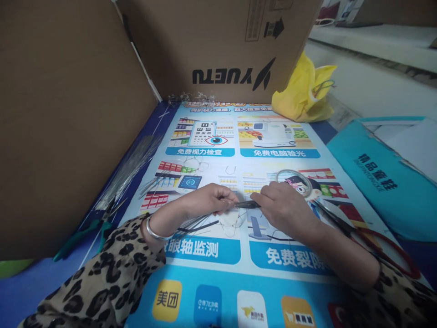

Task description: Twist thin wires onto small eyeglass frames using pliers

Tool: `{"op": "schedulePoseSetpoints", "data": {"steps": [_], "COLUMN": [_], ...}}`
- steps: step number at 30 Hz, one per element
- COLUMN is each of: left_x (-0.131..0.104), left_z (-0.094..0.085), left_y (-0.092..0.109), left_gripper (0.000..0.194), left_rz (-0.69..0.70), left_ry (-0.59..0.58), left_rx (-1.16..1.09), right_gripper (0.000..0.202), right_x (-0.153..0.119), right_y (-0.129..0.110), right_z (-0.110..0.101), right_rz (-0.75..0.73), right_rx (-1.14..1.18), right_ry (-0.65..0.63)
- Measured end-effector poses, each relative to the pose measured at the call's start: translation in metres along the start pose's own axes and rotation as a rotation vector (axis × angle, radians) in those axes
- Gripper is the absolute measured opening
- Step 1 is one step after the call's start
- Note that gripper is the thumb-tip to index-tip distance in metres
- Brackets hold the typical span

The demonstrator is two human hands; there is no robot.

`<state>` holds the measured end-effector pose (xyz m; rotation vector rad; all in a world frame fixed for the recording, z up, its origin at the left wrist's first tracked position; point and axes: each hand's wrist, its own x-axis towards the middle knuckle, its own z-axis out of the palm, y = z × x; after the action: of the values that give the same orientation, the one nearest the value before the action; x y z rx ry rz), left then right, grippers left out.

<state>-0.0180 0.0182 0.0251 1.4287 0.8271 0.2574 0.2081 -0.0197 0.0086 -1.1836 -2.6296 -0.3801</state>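
Observation:
Near the middle of the printed poster sheet [201, 278], my left hand [210, 200] is closed in a pinch on a thin wire piece [236, 205], most of it hidden by the fingers. From the right, my right hand [285, 207] is wrapped round dark pliers [248, 205], whose jaws point left and meet the wire at my left fingertips. Loops of fine wire [232, 223] lie just below. Thin cut wires [198, 222] rest beside my left wrist. A roll of clear tape [294, 175] lies behind my right hand.
Cardboard walls [218, 41] stand at the back and left. Green-handled pliers [102, 223] and a wire bundle [131, 164] lie left. Red-handled scissors [385, 246], a teal box [385, 182] and a yellow bag [300, 98] are right. Wire pieces [193, 99] sit at the back.

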Motion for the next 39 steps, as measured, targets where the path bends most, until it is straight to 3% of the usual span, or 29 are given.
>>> {"op": "schedulePoseSetpoints", "data": {"steps": [17, 27, 39], "left_x": [0.0017, 0.0020, 0.0014], "left_z": [0.0015, 0.0035, 0.0052], "left_y": [-0.0007, 0.0022, 0.0055], "left_gripper": [0.016, 0.013, 0.013], "left_rz": [-0.003, -0.004, -0.047], "left_ry": [0.023, 0.086, 0.132], "left_rx": [0.048, -0.043, 0.023], "right_gripper": [0.018, 0.017, 0.021], "right_x": [-0.0001, -0.0025, -0.0010], "right_y": [-0.0028, -0.0021, -0.0002], "right_z": [-0.0010, 0.0056, -0.0038], "right_rz": [0.057, 0.279, 0.084], "right_rx": [0.051, 0.285, -0.038], "right_ry": [-0.091, -0.038, -0.017]}}
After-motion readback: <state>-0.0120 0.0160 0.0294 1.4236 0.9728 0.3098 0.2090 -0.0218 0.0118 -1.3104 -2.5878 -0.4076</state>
